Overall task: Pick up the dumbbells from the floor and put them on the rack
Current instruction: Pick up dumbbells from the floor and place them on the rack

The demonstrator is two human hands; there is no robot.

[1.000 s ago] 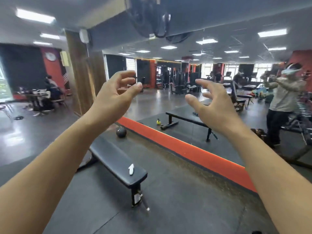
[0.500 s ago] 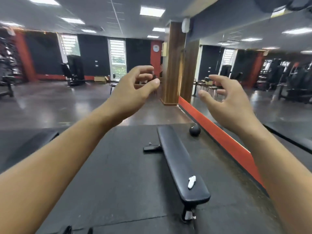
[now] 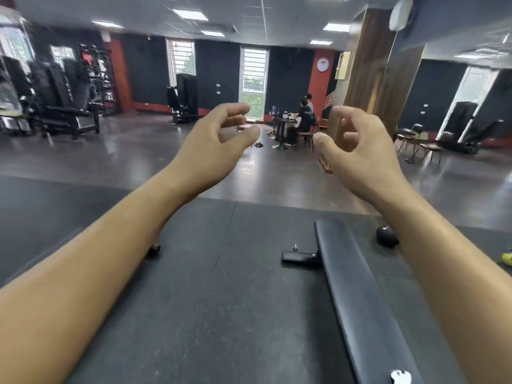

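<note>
Raised ahead, the left hand [image 3: 213,142] and right hand [image 3: 360,153] curl loosely, fingers apart from thumbs, gripping nothing; a bench [image 3: 360,300] lies near right.

I saw a bench [image 3: 357,286] on the mat [image 3: 221,300], at the right. A small thing [image 3: 400,376] lay on its near end. A ball [image 3: 386,236] sat just right of its far end. Far off stood a table [image 3: 285,121], with a pillar [image 3: 368,79] to its right and machines [image 3: 63,106] far left.
</note>
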